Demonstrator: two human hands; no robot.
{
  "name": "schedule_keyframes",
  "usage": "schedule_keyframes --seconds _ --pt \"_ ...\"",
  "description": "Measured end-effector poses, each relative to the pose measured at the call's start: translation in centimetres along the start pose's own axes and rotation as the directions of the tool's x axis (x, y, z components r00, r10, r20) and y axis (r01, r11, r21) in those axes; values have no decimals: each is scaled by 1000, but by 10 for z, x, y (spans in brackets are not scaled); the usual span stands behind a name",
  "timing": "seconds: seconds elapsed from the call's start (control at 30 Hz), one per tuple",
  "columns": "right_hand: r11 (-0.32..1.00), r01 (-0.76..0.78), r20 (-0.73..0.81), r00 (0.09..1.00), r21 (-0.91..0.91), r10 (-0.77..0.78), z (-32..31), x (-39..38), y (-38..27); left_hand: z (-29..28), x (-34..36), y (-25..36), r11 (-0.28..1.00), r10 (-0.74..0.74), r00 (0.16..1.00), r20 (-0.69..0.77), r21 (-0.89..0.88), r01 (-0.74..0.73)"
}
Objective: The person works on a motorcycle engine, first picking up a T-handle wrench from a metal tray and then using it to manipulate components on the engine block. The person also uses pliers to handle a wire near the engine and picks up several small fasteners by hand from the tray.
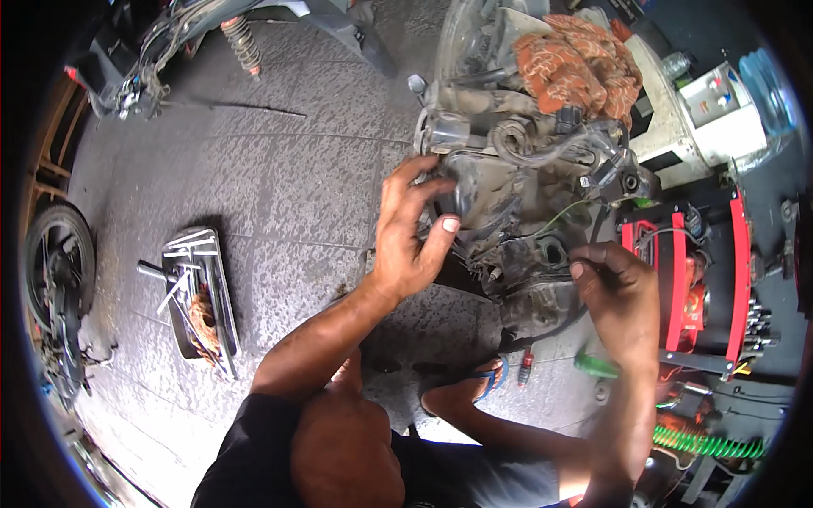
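A grimy motorcycle engine assembly (483, 190) with hoses, a thin green wire (559, 212) and a round port (552, 251) is before me. My left hand (411, 229) is at its left edge, fingers apart and curved, thumb raised, holding nothing visible. Just right of the port, my right hand (614, 296) has thumb and fingertips drawn together; whatever is between them is hidden. An orange patterned cloth (576, 68) lies on the upper part of the assembly.
A metal tool tray (229, 326) lies on the tiled floor at left, near a motorcycle wheel (38, 254). A frame with a spring (241, 46) is at top. On the right are a red-and-black tool trolley (737, 279) and green coiled hose (707, 440). A screwdriver (526, 368) lies by my sandal.
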State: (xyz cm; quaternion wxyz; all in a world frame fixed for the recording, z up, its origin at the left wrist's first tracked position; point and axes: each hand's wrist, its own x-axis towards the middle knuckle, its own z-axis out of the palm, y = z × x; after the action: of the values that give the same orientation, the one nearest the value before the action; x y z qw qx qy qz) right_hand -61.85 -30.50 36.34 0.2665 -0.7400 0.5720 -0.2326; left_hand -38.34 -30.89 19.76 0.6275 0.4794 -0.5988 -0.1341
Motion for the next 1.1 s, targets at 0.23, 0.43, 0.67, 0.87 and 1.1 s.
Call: schedule_keyframes --seconds 0.23,0.43,0.67,0.87,1.1 --pt "942 101 -47 991 -319 -122 22 17 -17 -3 -30 32 984 73 989 128 153 -92" --pt "895 173 97 985 -412 -145 30 19 -18 14 -24 40 991 -4 993 121 134 -12" --pt "896 244 28 967 -371 -252 35 11 -23 17 -24 46 998 -47 994 103 47 42" --pt "880 343 -49 924 -330 -378 45 0 -23 18 -22 46 997 75 997 15 -27 -74" --pt "895 373 -135 901 -244 -412 54 -11 -18 16 -22 55 954 -133 989 71 -260 147"
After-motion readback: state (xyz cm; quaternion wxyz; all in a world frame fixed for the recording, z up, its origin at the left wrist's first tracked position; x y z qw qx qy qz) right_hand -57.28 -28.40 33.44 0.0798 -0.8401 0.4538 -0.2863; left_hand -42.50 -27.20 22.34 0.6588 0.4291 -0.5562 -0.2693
